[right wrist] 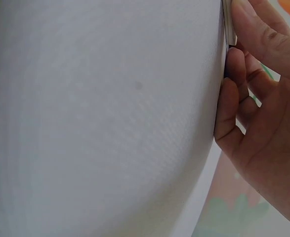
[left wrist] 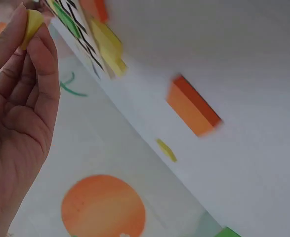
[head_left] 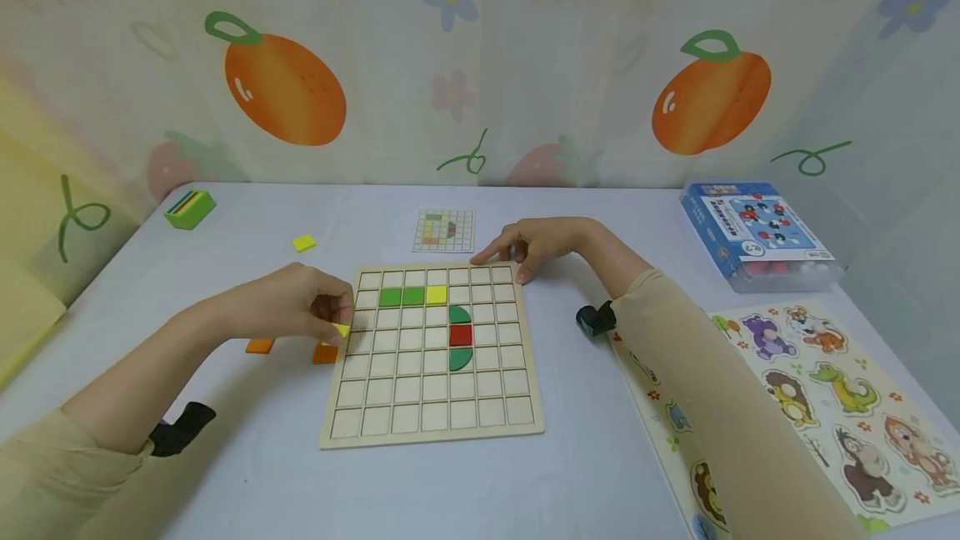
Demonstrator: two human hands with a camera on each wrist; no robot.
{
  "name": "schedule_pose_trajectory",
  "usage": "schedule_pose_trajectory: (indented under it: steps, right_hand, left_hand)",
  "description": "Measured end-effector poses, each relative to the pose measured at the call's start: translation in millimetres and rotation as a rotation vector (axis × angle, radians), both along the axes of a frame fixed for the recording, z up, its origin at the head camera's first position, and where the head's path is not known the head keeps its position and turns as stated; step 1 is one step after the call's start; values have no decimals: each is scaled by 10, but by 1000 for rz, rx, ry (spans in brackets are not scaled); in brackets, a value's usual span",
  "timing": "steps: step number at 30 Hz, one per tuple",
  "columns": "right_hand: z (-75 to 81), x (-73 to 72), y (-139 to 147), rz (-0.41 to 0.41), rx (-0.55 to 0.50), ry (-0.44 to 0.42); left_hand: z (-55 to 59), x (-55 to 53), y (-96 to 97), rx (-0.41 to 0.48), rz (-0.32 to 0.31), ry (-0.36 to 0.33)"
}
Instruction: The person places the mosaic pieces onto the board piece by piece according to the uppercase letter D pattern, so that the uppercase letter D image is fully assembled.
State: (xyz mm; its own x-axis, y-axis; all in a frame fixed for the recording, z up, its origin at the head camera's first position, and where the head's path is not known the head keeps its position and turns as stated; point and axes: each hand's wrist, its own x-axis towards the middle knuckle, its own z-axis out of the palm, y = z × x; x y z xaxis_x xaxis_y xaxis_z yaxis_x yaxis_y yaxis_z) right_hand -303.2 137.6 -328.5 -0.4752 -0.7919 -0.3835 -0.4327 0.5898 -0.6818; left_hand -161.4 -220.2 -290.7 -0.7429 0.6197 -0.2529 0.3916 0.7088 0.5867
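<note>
My left hand (head_left: 296, 307) is at the left edge of the wooden grid board (head_left: 431, 437), pinching a small yellow tile (left wrist: 32, 27) between thumb and fingers. At the board's far right corner, my right hand (head_left: 543, 244) grips the frame, thumb on the right side and a finger along the far edge. Set in the grid are two green squares (head_left: 401, 297), a yellow square (head_left: 437, 295), and a red square (head_left: 461, 335) between two green rounded pieces (head_left: 461, 358). Orange blocks (head_left: 259, 346) lie left of the board, partly hidden by my left hand.
A small pattern card (head_left: 443, 230) lies beyond the board. A yellow piece (head_left: 303, 242) and a green block stack (head_left: 190, 209) sit at the far left. To the right are a blue boxed set (head_left: 757, 232) and an animal picture board (head_left: 847, 432), partly under my right sleeve.
</note>
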Motion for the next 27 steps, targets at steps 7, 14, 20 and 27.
schedule_pose_trajectory:
  steps: [7, 14, 20, 27]
  right_hand:
    - [5, -10, -3, -2, 4, 9]
    - [3, -7, -14, 1, 8, 7]
    - [14, 3, -17, 7, 5, 9]
    - [11, 14, -12, 1, 2, 2]
  left_hand:
    - [15, 47, 363, 34, -75, -54]
    - [-96, 147, 668, 107, -124, -83]
    - [-215, 216, 850, 144, -141, -51]
    - [-327, 231, 954, 171, -132, -34]
